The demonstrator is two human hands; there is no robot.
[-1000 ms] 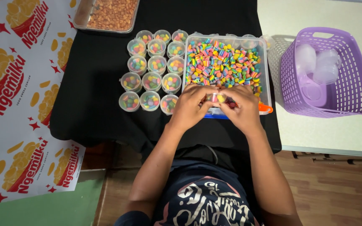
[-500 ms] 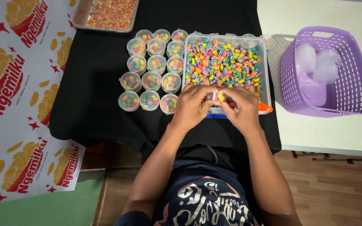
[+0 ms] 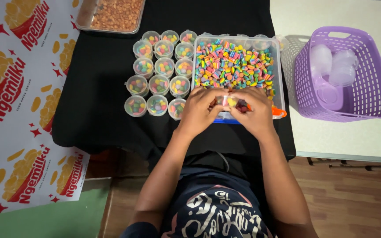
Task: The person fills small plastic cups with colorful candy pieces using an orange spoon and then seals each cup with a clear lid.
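1. A small clear cup (image 3: pixel 228 102) sits between both hands at the near rim of the clear tub (image 3: pixel 278 66), over the near edge of the black-covered surface (image 3: pixel 98 92). It is see-through plastic, with yellow, pink and dark sweets showing inside; most of it is hidden by fingers.
2. The left hand (image 3: pixel 199 110) has its grip closed on the cup's left side, and the right hand (image 3: pixel 254 112) has its grip closed on the right side, fingertips meeting over the top.
3. The clear tub is rectangular and packed with small striped sweets (image 3: pixel 234 64) in many colours; an orange clip (image 3: pixel 278 113) shows at its near right corner.
4. Just left of the tub stand rows of filled cups (image 3: pixel 159 72), each holding the same mixed sweets, packed close together.
5. At the far left corner of the surface lies a clear tray of brown nuts (image 3: pixel 113 14).
6. Off the right edge, on a pale table (image 3: pixel 331 141), a purple basket (image 3: pixel 378 94) holds stacks of empty clear cups (image 3: pixel 331 66).
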